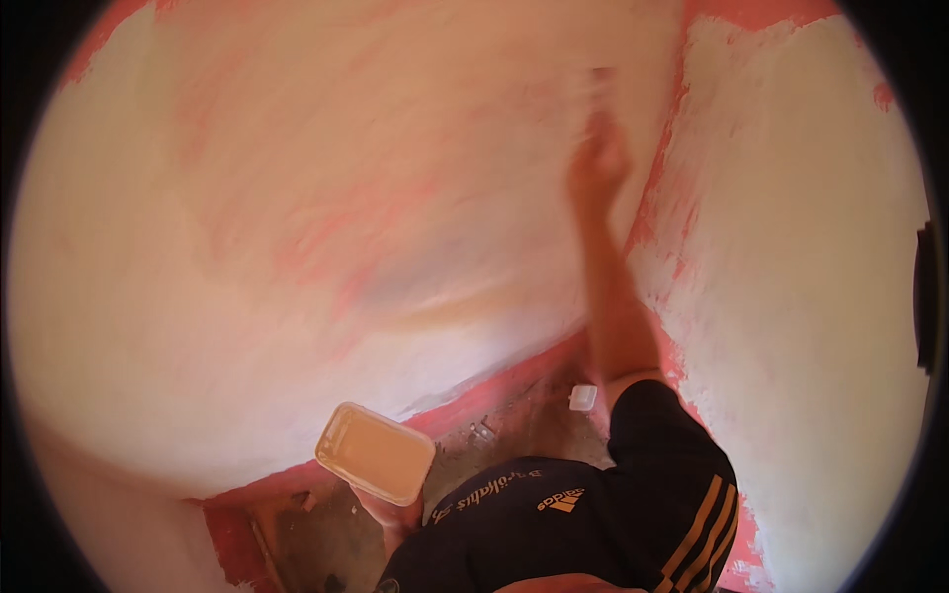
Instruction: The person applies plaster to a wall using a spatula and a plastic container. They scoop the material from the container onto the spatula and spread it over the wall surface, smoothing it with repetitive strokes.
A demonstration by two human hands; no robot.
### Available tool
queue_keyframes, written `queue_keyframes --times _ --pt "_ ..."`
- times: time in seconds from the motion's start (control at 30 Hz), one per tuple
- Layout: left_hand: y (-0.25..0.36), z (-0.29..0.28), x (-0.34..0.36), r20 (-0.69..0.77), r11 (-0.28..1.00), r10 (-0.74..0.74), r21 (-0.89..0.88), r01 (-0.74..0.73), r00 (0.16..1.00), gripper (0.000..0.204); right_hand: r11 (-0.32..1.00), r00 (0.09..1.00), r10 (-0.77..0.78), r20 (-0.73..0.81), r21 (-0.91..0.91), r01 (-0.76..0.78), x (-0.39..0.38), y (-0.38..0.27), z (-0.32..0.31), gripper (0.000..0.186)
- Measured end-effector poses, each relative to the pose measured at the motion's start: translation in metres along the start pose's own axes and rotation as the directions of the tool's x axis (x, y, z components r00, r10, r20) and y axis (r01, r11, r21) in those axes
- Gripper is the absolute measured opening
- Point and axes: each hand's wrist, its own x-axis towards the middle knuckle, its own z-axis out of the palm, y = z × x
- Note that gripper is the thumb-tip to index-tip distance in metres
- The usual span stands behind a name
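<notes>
My right arm reaches up along the painted wall (326, 148). Its hand (599, 163), smeared by motion, is closed on what looks like a paintbrush (601, 89), held at the wall near the corner. Low on the left, my left hand (390, 509) supports a clear rectangular plastic tub (379, 453) from beneath. Smooth cream-coloured paint lies in the tub. Pale paint covers most of the wall, with streaky pink showing through in its middle. Most of my left hand's fingers are hidden behind the tub.
A second pale wall (801, 247) meets the first at a pink-edged corner on the right. Down on the dirty floor (326, 539) sits a small white container (583, 397), with bits of debris nearby. A dark object (925, 296) stands at the far right rim.
</notes>
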Motion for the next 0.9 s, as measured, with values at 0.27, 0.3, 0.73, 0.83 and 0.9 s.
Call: queue_keyframes --times 0.27,0.3,0.73,0.83,0.9 --pt "-0.13 0.096 0.011 0.059 0.997 0.034 0.062 -0.038 0.998 0.054 0.86 0.904 -0.361 -0.228 -0.457 0.228 0.217 0.22 -0.045 0.036" --pt "-0.142 0.107 0.012 0.074 0.994 0.071 0.079 -0.077 0.995 0.053 0.826 0.875 -0.443 -0.196 -0.47 0.312 0.209 0.21 -0.025 0.035" --pt "-0.258 0.188 -0.02 0.164 0.998 0.063 -0.005 -0.063 0.984 0.046 0.991 0.959 -0.053 -0.278 0.103 0.085 0.229 0.19 -0.064 0.017" --pt "-0.25 0.191 -0.024 0.254 0.99 0.098 0.076 -0.12 0.962 0.046 0.974 0.926 0.169 -0.339 -0.084 -0.208 0.288 0.255 -0.094 0.021" --pt "-0.246 0.194 -0.029 0.278 0.991 0.096 0.064 -0.118 0.956 0.047 0.971 0.923 -0.121 -0.365 -0.239 0.033 0.285 0.252 -0.068 0.019"
